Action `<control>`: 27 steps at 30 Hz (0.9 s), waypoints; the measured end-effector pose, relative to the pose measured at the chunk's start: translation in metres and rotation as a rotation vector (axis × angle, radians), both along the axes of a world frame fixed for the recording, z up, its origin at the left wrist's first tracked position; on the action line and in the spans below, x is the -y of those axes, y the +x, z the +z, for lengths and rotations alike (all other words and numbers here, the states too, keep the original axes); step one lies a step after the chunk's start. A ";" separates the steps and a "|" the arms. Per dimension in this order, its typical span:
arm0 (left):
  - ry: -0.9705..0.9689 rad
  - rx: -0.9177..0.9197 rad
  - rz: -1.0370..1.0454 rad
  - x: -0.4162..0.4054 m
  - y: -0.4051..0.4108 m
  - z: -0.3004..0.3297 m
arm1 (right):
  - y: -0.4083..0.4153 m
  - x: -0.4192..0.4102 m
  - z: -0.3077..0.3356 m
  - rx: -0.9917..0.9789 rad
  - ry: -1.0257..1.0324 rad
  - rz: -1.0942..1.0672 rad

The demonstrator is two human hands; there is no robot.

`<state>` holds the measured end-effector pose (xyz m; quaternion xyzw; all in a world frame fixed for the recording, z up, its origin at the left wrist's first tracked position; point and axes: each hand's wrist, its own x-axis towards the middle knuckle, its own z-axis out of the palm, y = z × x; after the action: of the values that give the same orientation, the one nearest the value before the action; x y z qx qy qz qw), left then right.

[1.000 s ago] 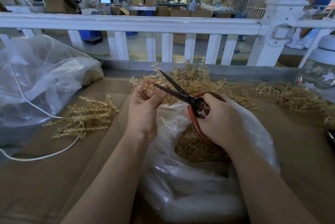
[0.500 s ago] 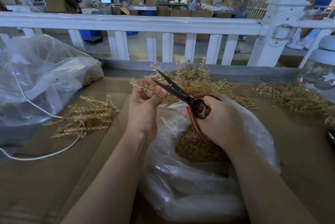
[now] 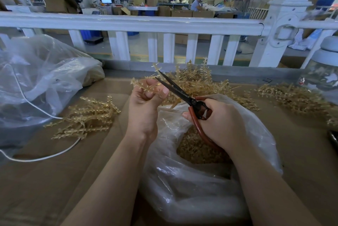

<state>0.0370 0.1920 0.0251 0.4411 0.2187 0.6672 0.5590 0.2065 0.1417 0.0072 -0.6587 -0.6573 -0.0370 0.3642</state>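
My left hand (image 3: 146, 101) is pinching the plastic sprig (image 3: 140, 84) just beyond the bag (image 3: 182, 189) | my right hand (image 3: 219, 121) is gripping the scissors (image 3: 175, 88) | blades are standing narrower than a second ago: I am probably closing the cut.

The scissors (image 3: 180, 92) pair black blades with red-brown handles — the plastic sprig (image 3: 144, 85) beside them is translucent amber. Under the scissors the plastic bag (image 3: 192, 194) is clear, the cardboard (image 3: 45, 180) plain brown; behind them the railing (image 3: 128, 23) is white.
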 end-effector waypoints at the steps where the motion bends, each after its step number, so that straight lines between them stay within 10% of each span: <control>1: 0.005 -0.005 0.004 0.000 0.000 0.000 | 0.000 0.000 0.000 0.004 0.001 -0.007; 21: -0.021 0.006 0.012 0.001 -0.001 0.001 | -0.003 -0.001 -0.001 0.094 0.147 -0.016; 27: -0.042 0.011 -0.021 0.002 -0.001 0.002 | -0.005 -0.001 -0.003 -0.156 0.061 0.057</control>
<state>0.0365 0.1899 0.0267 0.4279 0.2250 0.6589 0.5763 0.2014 0.1430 0.0045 -0.6292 -0.6441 0.0049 0.4349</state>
